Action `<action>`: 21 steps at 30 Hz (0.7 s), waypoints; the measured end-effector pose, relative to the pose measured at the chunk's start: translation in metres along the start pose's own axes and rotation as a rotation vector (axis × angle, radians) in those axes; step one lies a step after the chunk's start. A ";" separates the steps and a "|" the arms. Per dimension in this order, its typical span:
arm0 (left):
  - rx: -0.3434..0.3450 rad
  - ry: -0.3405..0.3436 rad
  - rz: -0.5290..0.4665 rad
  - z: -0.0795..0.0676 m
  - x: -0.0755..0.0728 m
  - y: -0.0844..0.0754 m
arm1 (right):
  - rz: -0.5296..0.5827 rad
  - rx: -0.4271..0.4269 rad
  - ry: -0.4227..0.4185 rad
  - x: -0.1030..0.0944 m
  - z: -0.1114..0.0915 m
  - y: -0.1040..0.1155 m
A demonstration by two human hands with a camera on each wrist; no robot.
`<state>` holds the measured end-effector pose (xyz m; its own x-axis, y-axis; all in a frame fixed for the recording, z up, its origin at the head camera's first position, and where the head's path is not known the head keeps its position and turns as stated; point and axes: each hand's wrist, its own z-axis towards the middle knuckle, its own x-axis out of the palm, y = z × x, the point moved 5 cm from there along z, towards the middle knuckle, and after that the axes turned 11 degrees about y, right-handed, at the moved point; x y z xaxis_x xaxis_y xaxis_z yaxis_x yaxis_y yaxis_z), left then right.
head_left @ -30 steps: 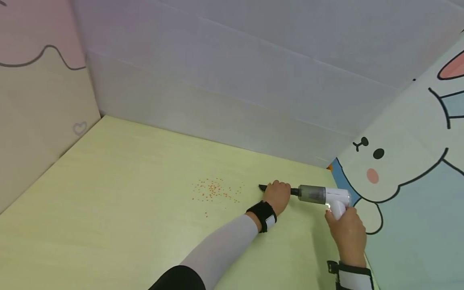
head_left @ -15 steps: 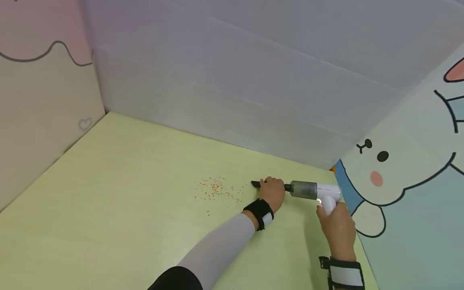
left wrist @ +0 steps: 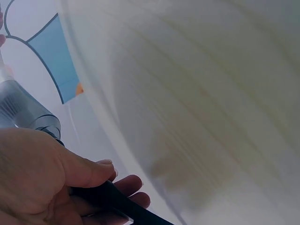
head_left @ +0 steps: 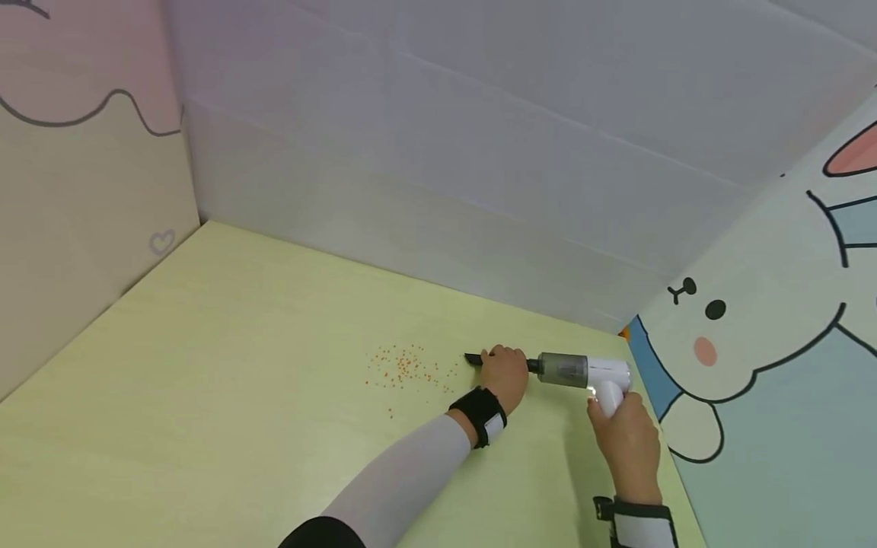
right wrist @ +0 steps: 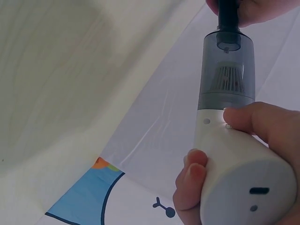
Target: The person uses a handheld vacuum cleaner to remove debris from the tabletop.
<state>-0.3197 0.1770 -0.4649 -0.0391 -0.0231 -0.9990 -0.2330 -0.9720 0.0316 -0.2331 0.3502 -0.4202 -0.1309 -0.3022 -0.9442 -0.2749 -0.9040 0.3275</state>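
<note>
A white handheld vacuum cleaner (head_left: 606,373) with a clear grey dust cup (right wrist: 227,70) is held above the table. My right hand (head_left: 626,445) grips its handle, and in the right wrist view the thumb lies by the small button on the body. My left hand (head_left: 505,378) grips the black nozzle (left wrist: 115,199), thumb on one side and curled fingers on the other. The nozzle's tip points left, just right of a scatter of small orange bits (head_left: 407,367) on the pale yellow table (head_left: 226,426). Whether the tip touches the table I cannot tell.
A plain whitish wall panel (head_left: 411,152) runs along the table's back edge. On the right rises a panel with a cartoon rabbit (head_left: 754,335), close to my right hand. A pink and beige panel (head_left: 75,198) bounds the left side.
Both hands have moved left with the vacuum cleaner, so the nozzle tip is nearer the orange bits. The view has shifted slightly.
</note>
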 end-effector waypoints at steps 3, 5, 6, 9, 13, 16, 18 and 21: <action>0.002 0.000 0.005 -0.001 0.002 0.001 | -0.001 0.008 0.013 0.003 0.000 0.000; 0.008 0.002 0.012 -0.001 0.004 0.001 | -0.001 0.014 0.019 0.004 0.000 0.000; 0.011 0.002 0.016 -0.001 0.004 0.001 | 0.000 0.017 0.018 0.004 0.000 0.001; 0.021 -0.015 0.024 -0.001 0.005 0.002 | 0.001 0.021 0.010 0.004 0.000 0.002; 0.029 -0.097 0.070 -0.008 0.002 0.004 | -0.011 0.020 0.004 0.005 -0.001 0.002; 0.034 -0.144 0.097 -0.012 0.000 0.004 | -0.023 0.016 0.003 0.005 -0.003 0.002; 0.040 -0.146 0.106 -0.014 0.001 0.004 | -0.026 0.019 0.007 0.005 -0.003 0.002; 0.050 -0.146 0.107 -0.013 0.002 0.004 | -0.025 0.026 0.019 0.004 -0.004 0.002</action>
<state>-0.3080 0.1702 -0.4677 -0.2062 -0.0874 -0.9746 -0.2679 -0.9529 0.1422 -0.2308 0.3465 -0.4238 -0.1052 -0.2854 -0.9526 -0.3024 -0.9034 0.3041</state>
